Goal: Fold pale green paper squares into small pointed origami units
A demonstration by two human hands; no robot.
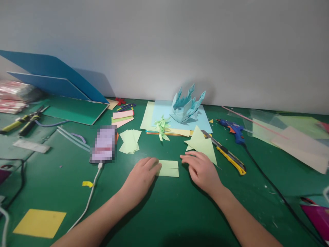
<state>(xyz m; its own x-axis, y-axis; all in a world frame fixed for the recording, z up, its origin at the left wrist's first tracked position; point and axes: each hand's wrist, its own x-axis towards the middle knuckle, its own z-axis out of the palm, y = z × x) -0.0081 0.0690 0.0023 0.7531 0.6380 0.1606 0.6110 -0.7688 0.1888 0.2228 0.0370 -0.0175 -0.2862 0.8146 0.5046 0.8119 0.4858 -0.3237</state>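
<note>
Both hands are in the middle of the frame: the left hand lies with its fingers together over the left end of a folded pale-green paper, and whether it pinches or merely presses I can't tell. The right hand sits just beside the paper's other end, loosely spread, fingers bent, holding nothing. That paper lies flat just below the centre, a slit between its layers on the right.

Now the table: deep green, scuffed at lower right, running back to a plain grey wall across the top, shadowed at upper left behind a blue board.

Over to the wrappings: clear plastic packs at the left edge, red and white inside, contents too blurred to name. At upper centre, a hollow blue paper form with pointed tips stands on a paper stack, a leafy green figure at the front edge. Right of centre, a yellow cutter knife slants past green paper pieces, a blue glue gun just above it.
</note>
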